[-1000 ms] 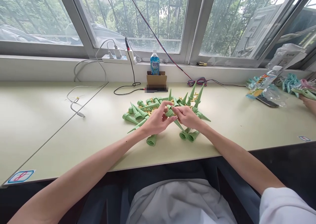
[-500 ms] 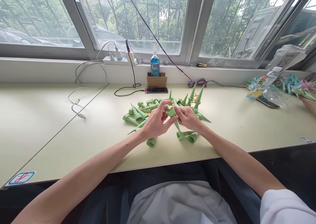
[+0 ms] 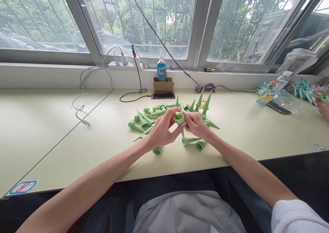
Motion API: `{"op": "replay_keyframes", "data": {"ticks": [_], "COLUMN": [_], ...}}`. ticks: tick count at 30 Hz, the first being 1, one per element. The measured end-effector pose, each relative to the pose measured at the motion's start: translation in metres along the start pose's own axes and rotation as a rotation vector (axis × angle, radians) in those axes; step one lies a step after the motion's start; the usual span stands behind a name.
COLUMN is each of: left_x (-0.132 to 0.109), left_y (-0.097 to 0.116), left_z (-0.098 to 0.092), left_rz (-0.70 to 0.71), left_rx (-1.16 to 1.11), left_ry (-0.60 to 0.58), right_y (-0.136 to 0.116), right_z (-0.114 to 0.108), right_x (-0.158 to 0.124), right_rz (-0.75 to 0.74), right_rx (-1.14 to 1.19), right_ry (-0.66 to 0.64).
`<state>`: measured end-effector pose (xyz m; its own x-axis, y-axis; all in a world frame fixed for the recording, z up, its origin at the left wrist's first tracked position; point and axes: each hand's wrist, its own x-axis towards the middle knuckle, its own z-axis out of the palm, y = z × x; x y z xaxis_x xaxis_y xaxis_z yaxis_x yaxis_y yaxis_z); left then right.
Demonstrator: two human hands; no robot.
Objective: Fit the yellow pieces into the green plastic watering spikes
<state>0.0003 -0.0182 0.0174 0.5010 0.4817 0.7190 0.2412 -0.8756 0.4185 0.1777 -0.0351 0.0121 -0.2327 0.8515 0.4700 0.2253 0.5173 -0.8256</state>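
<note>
A pile of green plastic cone spikes [image 3: 144, 118] lies on the pale table [image 3: 244, 130], some with small yellow parts among them. My left hand [image 3: 161, 130] and my right hand [image 3: 196, 123] meet above the pile, both pinched on one green cone spike [image 3: 179, 118]. Its round open end faces me and its tip points down between my hands. Two more cones [image 3: 191, 141] lie just under my right wrist, and another cone [image 3: 157, 150] lies below my left hand.
A blue-labelled drink bottle [image 3: 161, 69] stands on the sill behind a small cardboard holder [image 3: 163, 86] with a phone. A power strip [image 3: 125, 65] and cables [image 3: 84, 108] lie at the left. Plastic bags [image 3: 279, 94] and another person's hand [image 3: 324, 108] are at the right edge.
The cone in my hands has been turned so its open mouth now faces me. My hands have stayed over the pile; the view has shifted slightly.
</note>
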Motion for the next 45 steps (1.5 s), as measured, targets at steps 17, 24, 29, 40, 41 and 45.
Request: {"op": "replay_keyframes", "data": {"ticks": [17,24,29,40,41,45], "left_x": [0.001,0.004,0.005,0.009,0.011,0.015], "left_y": [-0.004,-0.016,-0.024,-0.014,-0.012,-0.005], "left_z": [-0.001,-0.003,-0.005,0.000,-0.001,-0.003], "left_rz": [0.143,0.277,0.412,-0.396,-0.463,-0.686], "left_rx": [0.142,0.291,0.411,-0.134,-0.253,-0.645], "left_ry": [-0.035,-0.090,-0.108,-0.035,-0.071,-0.185], "right_y": [0.005,0.013,0.012,0.009,0.009,0.009], "right_z": [0.006,0.007,0.005,0.006,0.005,0.004], "right_x": [-0.001,0.001,0.002,0.003,0.003,0.002], "right_rz": [0.020,0.040,0.103,0.016,0.014,-0.005], "right_rx": [-0.032,-0.078,-0.086,-0.234,-0.239,-0.289], "right_ry": [-0.019,0.031,0.048,0.282,0.287,0.247]}}
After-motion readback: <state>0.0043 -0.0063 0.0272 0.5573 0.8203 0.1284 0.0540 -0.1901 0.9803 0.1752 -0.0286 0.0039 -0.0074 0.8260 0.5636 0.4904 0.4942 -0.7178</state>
